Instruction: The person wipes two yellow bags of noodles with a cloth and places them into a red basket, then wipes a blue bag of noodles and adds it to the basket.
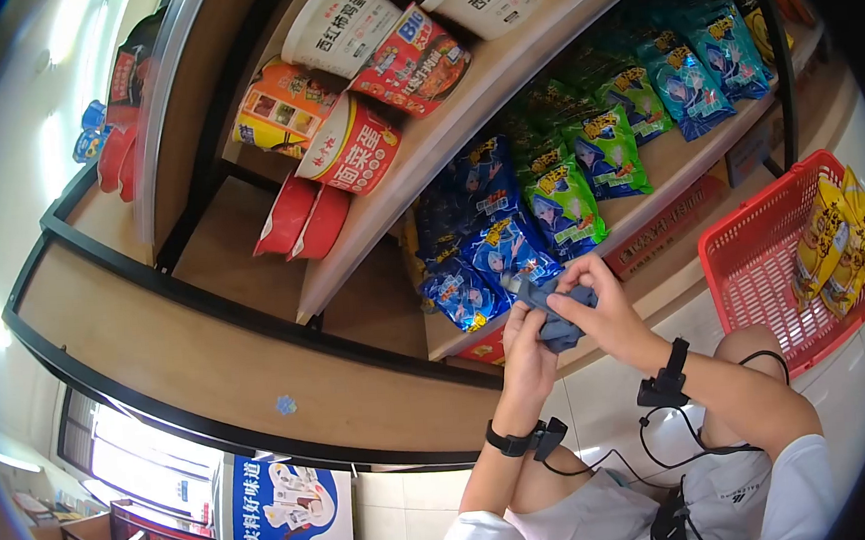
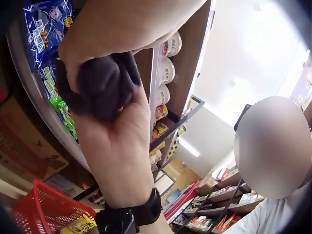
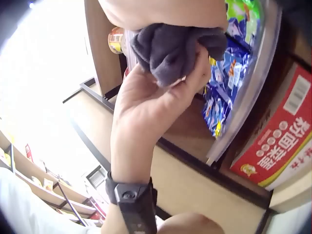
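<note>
A crumpled dark grey-blue cloth (image 1: pixel 560 333) is bunched between my two hands, in front of the lower shelf. My left hand (image 1: pixel 527 352) grips it from below in the head view, fingers bent against its edge. My right hand (image 1: pixel 611 316) pinches its upper side between thumb and fingers. Both wrist views show the soft folds of the cloth (image 3: pixel 168 53) pressed among the fingers, part of it hidden behind the nearer hand. Just beyond the hands lie blue snack bags (image 1: pixel 511 249) and green snack bags (image 1: pixel 563 206).
A red basket (image 1: pixel 717 250) holding yellow snack bags (image 1: pixel 832 242) stands on the floor at right. Instant noodle tubs (image 1: pixel 348 140) fill the upper shelf. The shelf's black metal frame (image 1: pixel 255 307) runs close by my left arm. Cartons (image 3: pixel 278 131) sit beneath the shelf.
</note>
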Motion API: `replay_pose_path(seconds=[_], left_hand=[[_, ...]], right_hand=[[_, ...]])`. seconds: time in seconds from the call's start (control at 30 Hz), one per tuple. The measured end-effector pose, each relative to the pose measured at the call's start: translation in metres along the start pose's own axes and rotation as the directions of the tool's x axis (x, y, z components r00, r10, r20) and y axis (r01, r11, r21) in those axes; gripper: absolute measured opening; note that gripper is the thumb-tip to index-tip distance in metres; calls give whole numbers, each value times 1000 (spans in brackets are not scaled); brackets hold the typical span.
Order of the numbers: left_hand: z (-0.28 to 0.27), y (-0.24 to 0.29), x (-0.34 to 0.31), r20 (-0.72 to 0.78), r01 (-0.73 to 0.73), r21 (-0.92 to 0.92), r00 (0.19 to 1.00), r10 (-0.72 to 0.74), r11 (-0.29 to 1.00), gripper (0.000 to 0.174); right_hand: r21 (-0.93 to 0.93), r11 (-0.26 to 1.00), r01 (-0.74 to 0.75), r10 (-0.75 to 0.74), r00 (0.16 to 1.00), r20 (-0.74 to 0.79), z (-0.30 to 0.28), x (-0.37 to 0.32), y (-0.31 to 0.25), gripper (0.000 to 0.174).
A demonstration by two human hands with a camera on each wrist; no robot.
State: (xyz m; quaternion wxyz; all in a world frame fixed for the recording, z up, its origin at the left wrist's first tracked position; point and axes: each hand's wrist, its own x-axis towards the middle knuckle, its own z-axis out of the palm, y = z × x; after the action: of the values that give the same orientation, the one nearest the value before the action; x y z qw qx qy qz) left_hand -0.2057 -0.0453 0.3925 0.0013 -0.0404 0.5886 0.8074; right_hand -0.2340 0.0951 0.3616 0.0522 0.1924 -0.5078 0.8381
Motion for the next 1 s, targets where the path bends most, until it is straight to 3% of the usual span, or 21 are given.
replay_pose_path(seconds=[0.03, 0.07, 0.13, 0.17, 0.2, 0.27, 0.37, 0.4, 0.43, 0.5, 0.57, 0.63, 0.73, 0.83, 0.87, 0.97, 1.0], left_hand=[[2, -3, 0, -27, -63, 49, 998, 65, 997, 26], [5, -7, 0, -53, -123, 100, 990, 129, 987, 25], [3, -7, -2, -14, -208, 267, 975, 220, 941, 26], [0, -4, -2, 61, -168, 295, 986, 157, 941, 29], [-3, 1, -3, 134, -129, 326, 987, 89, 936, 32], [-8, 10, -4, 237, -35, 322, 971, -45, 946, 43], [-9, 34, -17, 254, -86, 469, 966, -41, 879, 45], [-17, 39, -15, 316, -218, 534, 948, 46, 817, 46], [-23, 50, -16, 236, -229, 657, 967, 93, 718, 43], [-55, 76, -1, 145, -262, 681, 964, 224, 683, 42], [-76, 107, 11, -75, -167, 364, 975, 207, 916, 41], [-125, 123, 42, -182, -185, 355, 948, 262, 916, 38], [-167, 132, 75, -381, -13, 596, 876, 297, 803, 48], [-213, 121, 114, -417, 155, 601, 898, 143, 784, 60], [-215, 121, 121, -431, 277, 654, 901, 47, 704, 64], [-219, 113, 146, -466, 374, 638, 883, -49, 673, 58], [-218, 115, 148, -455, 415, 557, 877, -154, 720, 57]], right_hand=[[125, 992, -34, 38, 999, -26, 6, -4, 3, 38], [-53, 998, 21, -22, 999, -31, 9, -6, 0, 52], [146, 981, -128, 120, 991, 64, 9, -6, -8, 50], [238, 949, -207, 184, 976, 117, 10, -5, -11, 49], [214, 928, -304, 280, 950, 138, 6, -2, -4, 45], [254, 895, -367, 351, 930, 107, 1, -1, 10, 41], [192, 908, -372, 370, 928, 47, -1, 0, 19, 31], [139, 924, -355, 356, 934, 20, -1, 2, 20, 28], [86, 938, -335, 337, 941, -8, -2, 4, 21, 25], [78, 957, -279, 284, 956, -69, -4, 9, 31, 19], [26, 973, -230, 232, 968, -98, -3, 10, 34, 16], [-70, 980, -184, 177, 980, -93, 1, 9, 32, 16], [123, 926, -358, 361, 933, -4, 6, 6, 20, 16], [9, 972, -235, 236, 971, -34, 8, 7, 44, 17], [23, 979, -201, 201, 979, -13, 8, 7, 50, 17], [42, 967, -253, 255, 966, -49, 7, 5, 56, 16], [33, 961, -274, 276, 959, -59, 6, 3, 56, 17]])
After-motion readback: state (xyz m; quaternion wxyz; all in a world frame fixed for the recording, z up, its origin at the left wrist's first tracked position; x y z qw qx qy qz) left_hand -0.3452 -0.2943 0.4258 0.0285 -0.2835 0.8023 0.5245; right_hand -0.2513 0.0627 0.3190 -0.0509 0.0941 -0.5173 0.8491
